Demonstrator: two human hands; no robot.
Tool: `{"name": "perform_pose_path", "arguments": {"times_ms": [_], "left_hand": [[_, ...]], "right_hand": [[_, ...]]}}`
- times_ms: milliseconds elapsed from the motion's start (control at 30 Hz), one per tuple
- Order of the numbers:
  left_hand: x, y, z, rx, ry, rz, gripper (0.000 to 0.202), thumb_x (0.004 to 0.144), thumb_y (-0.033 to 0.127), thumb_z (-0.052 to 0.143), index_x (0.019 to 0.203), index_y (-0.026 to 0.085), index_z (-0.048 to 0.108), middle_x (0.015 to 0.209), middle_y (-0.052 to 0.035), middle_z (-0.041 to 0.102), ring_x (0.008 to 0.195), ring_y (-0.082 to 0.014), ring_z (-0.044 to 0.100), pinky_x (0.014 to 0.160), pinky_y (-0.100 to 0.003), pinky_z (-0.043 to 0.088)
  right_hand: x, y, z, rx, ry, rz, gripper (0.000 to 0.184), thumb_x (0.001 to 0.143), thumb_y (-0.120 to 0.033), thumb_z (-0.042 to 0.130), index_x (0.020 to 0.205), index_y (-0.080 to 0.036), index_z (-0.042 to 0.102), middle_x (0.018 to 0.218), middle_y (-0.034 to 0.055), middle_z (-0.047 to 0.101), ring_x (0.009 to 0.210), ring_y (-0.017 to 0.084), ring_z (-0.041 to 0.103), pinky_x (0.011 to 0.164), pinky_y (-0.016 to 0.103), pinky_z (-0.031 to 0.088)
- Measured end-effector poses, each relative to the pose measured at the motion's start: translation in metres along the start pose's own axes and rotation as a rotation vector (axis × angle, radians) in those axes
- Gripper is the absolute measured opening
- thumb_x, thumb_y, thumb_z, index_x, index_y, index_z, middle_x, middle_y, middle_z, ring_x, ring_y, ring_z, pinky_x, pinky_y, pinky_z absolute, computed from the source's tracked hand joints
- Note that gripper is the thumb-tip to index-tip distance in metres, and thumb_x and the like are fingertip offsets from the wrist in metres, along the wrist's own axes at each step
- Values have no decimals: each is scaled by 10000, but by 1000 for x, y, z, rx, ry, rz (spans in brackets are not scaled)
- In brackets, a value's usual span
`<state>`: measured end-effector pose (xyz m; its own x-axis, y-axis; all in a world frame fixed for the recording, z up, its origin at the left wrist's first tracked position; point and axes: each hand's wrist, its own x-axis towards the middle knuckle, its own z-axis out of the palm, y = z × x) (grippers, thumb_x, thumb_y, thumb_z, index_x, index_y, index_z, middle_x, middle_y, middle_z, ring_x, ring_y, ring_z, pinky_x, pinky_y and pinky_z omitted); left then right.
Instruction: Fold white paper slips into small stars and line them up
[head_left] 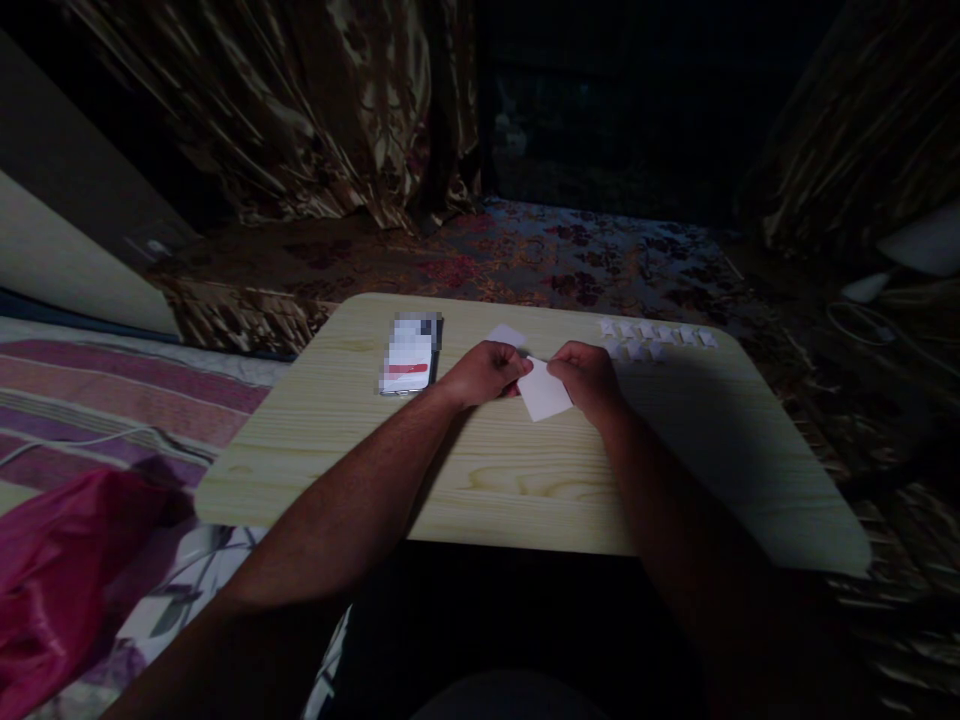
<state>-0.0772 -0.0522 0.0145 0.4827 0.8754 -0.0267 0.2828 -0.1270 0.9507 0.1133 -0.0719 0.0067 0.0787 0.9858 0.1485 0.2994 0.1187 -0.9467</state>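
Note:
A small white sheet of paper point(543, 392) is pinched between both my hands over the middle of a light wooden lap table point(480, 470). My left hand point(486, 373) is closed on its left edge, my right hand point(587, 378) closed on its right edge. Another white paper piece point(506, 335) pokes out just behind my left hand. Several small folded white paper pieces point(656, 340) lie in two rows at the table's far right.
A phone point(409, 354) lies face up on the table left of my hands. A pink plastic bag point(67, 570) and striped bedding point(112, 390) sit at the left. Patterned brown curtains point(300, 110) and a floral cloth point(562, 255) are beyond the table.

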Motion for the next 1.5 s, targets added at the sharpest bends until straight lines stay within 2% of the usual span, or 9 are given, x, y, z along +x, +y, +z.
{"name": "perform_pose_path", "arguments": {"times_ms": [333, 767, 1500], "left_hand": [[-2, 3, -4, 134, -52, 39, 469, 844, 587, 559, 690, 144, 583, 563, -4, 540, 463, -68, 406, 451, -214, 302], [0, 0, -5, 234, -47, 105, 401, 872, 523, 529, 692, 164, 536, 573, 9, 537, 505, -85, 418, 504, -230, 309], [-2, 4, -4, 419, -28, 159, 303, 918, 421, 459, 754, 189, 563, 643, -27, 557, 609, -153, 469, 602, -283, 328]], "right_hand": [[-1, -1, -1, -20, -5, -24, 91, 632, -262, 626, 601, -180, 602, 506, -38, 548, 466, 106, 461, 454, 236, 314], [2, 4, 0, -41, 1, -10, 95, 630, -272, 629, 612, -180, 616, 507, -36, 556, 470, 112, 469, 456, 234, 304], [4, 3, -4, -36, 26, -9, 98, 633, -280, 632, 623, -183, 623, 511, -30, 565, 481, 125, 488, 459, 242, 317]]}}
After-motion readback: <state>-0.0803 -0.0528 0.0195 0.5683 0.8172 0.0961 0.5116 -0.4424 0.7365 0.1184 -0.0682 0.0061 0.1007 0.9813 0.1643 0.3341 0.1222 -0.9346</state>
